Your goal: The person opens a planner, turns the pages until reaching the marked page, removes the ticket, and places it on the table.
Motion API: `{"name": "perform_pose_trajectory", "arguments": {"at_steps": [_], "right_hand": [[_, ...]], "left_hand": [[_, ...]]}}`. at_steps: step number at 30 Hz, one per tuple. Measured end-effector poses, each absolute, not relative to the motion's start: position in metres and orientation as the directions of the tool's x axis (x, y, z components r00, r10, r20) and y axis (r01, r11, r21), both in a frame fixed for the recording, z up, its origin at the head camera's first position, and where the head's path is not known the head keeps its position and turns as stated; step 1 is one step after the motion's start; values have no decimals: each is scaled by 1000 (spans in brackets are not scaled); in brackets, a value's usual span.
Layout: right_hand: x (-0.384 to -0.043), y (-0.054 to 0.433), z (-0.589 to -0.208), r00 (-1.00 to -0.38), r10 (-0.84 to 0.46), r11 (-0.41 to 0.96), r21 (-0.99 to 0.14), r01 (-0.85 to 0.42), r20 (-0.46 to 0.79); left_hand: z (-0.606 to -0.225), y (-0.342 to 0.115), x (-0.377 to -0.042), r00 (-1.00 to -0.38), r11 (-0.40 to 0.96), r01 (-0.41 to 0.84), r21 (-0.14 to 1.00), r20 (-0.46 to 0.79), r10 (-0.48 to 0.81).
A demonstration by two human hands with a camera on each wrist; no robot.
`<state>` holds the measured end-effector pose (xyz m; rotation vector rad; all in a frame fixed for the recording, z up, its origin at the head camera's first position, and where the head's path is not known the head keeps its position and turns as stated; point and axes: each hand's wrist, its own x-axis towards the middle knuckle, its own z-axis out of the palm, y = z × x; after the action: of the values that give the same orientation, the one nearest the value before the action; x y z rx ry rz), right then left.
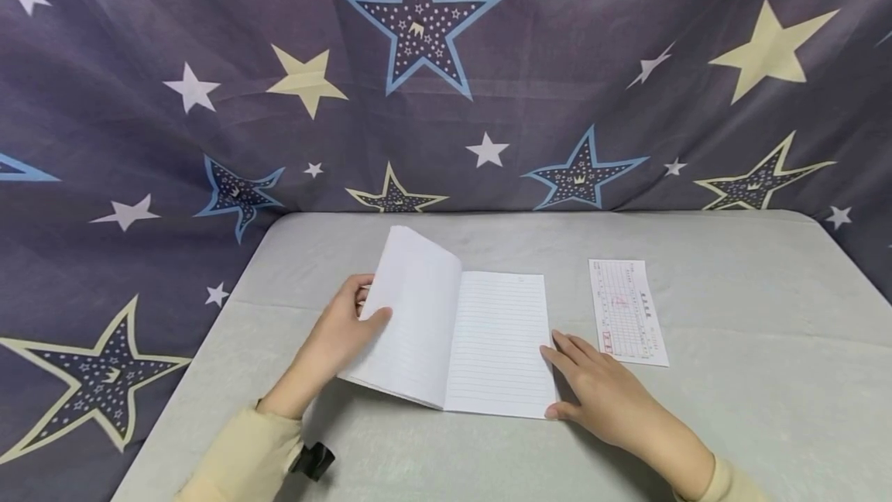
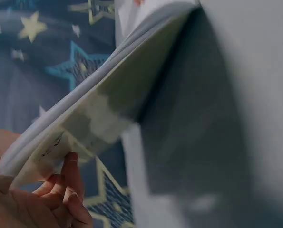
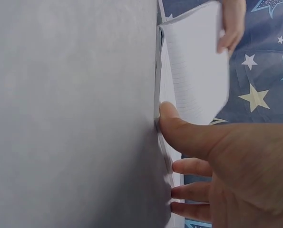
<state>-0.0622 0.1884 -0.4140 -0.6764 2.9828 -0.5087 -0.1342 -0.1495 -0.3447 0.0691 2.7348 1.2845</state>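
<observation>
A lined notebook lies opened on the table, its left half of pages lifted and tilted up. My left hand pinches that raised half at its outer edge, thumb on the page and fingers behind. The left wrist view shows the notebook's pale cover from beneath, with the fingers against it. At the right page's outer edge rests my right hand, fingers extended and thumb near the lower corner. In the right wrist view the right thumb touches the notebook's edge, and nothing is gripped.
A printed paper slip with red marks lies right of the notebook, beyond the right hand. The table has a pale grey cover. A dark curtain with stars hangs behind it and along its left side.
</observation>
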Motion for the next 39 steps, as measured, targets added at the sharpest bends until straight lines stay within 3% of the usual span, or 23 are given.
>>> {"name": "perform_pose_trajectory", "arguments": {"at_steps": [9, 15, 19, 24, 32, 39], "right_hand": [[-63, 190, -414, -904, -427, 851, -326, -413, 30], [-64, 190, -415, -902, -431, 850, -325, -415, 25], [-65, 190, -416, -900, -434, 850, -320, -419, 27], [-65, 191, -416, -896, -443, 847, -309, -433, 42], [-66, 196, -412, -886, -463, 839, -319, -442, 12], [-71, 208, -401, -852, -523, 773, -421, -474, -2]], "left_hand": [[-328, -93, -83, -964, 716, 172, 676, -35, 265], [-349, -64, -68, -894, 760, 433, 485, 127, 429], [-368, -47, -67, -840, 753, 538, 379, 161, 519], [-385, -28, -69, -801, 747, 597, 293, 168, 575], [-399, -10, -69, -790, 778, 610, 149, 179, 586], [-400, -2, -64, -790, 800, 600, -17, 147, 595]]}}
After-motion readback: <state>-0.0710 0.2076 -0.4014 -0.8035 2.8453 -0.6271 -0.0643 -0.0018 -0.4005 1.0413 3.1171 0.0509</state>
